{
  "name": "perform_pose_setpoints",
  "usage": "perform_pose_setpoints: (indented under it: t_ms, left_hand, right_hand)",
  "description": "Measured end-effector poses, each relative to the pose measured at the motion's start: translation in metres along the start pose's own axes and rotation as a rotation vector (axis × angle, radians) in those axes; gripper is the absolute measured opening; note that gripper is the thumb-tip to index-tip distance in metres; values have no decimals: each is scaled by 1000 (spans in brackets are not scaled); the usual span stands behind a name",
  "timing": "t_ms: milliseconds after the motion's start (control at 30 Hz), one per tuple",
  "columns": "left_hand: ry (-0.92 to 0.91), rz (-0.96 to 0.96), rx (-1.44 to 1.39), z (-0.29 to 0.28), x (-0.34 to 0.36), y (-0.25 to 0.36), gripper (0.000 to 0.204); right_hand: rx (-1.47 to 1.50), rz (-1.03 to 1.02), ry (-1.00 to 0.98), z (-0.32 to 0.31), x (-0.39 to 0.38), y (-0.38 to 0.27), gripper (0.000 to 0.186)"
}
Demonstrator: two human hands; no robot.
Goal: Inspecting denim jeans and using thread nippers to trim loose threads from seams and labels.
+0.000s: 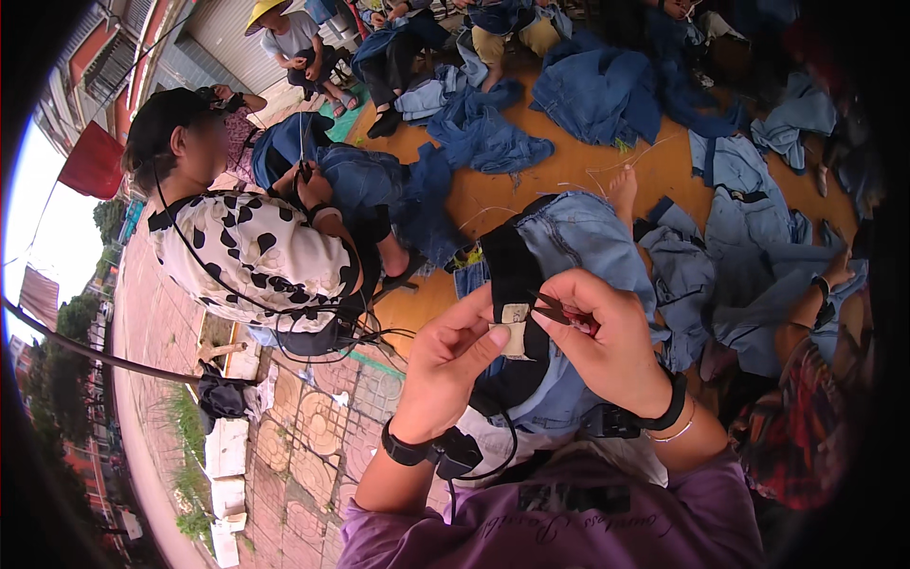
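Note:
Light blue denim jeans (580,237) lie across my lap, and a black waistband (506,258) runs up from them between my hands. My left hand (438,358) pinches the waistband at a small cream fabric label (513,343), thumb on the label's face. In my right hand (614,332) sits a pair of thread snips (578,321) with red handles and dark blades. The blade tips point left, close beside the label's upper part. Whether they touch a thread I cannot tell. The fingers of my right hand partly cover the handles.
To my left sits a person in a spotted shirt (261,242) with denim on the lap and loose black cables (360,327) alongside. Piles of denim (597,90) lie on the orange-brown mat (483,194) ahead. A person in a plaid sleeve (791,427) is close on my right.

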State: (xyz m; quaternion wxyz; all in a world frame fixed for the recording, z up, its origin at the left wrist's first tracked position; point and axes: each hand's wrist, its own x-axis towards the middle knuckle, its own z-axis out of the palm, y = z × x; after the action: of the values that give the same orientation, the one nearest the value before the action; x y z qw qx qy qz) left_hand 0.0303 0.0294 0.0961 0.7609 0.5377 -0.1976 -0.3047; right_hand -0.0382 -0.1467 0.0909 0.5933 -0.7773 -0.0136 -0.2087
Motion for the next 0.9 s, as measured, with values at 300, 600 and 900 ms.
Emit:
perform_pose_setpoints:
  t_ms: [300,600,900]
  left_hand:
    - [7,2,7,-4,-4,-1,44]
    - [64,-7,4,-11,-2,-7,42]
    - [93,40,-167,-25,3,-12,41]
  right_hand:
    - [23,-8,25,-3,-2,-7,17]
    - [-6,-45,63,-10,-4,2,17]
    - [-140,59,265,-32,-4,38,15]
